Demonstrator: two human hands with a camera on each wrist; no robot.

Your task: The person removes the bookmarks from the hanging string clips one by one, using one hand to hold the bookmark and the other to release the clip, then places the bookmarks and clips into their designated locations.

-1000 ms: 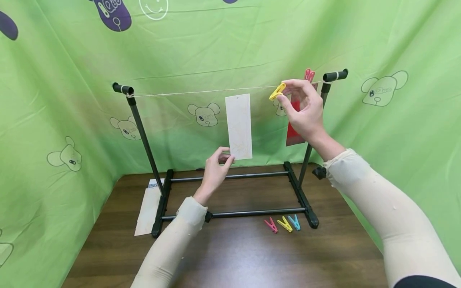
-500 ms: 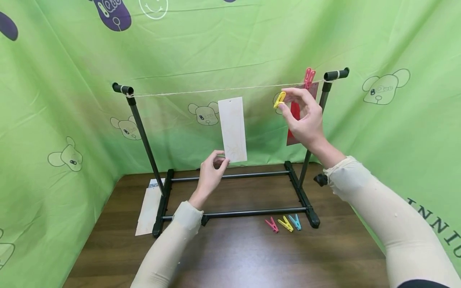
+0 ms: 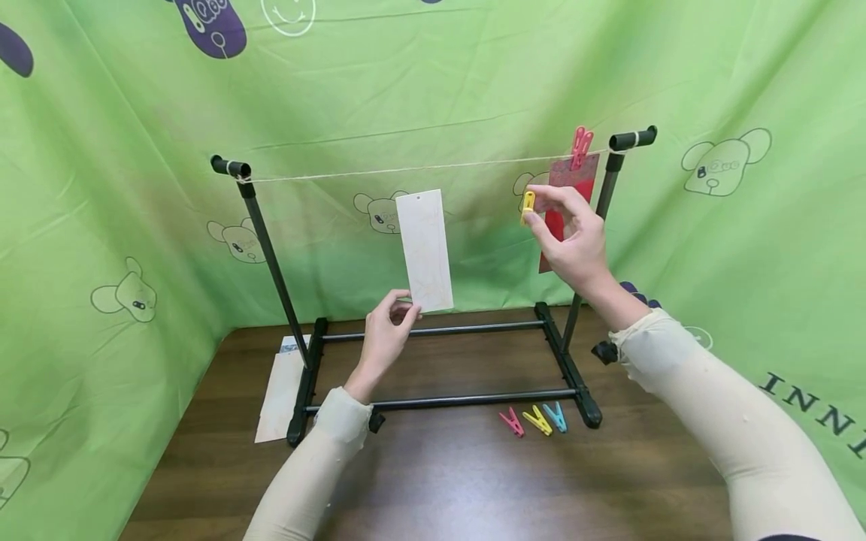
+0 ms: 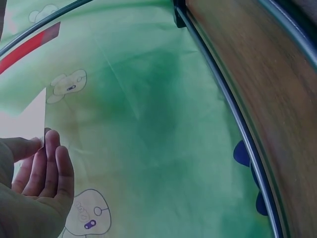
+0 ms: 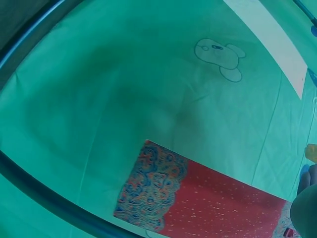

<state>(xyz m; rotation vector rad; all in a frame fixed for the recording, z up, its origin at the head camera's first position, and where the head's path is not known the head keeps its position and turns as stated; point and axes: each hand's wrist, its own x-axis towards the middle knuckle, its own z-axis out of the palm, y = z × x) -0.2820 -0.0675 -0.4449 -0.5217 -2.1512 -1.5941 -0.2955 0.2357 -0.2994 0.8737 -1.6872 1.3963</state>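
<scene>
White card (image 3: 426, 252), head view, is pinched at its lower corner by fingers of the left hand (image 3: 384, 338); yellow clothespin (image 3: 528, 205) is pinched by the right hand's (image 3: 576, 244), red card (image 3: 564, 174) hung behind them. Left wrist: corner is seen gripped. Right wrist: fingers mostly cropped, hold unclear.
</scene>
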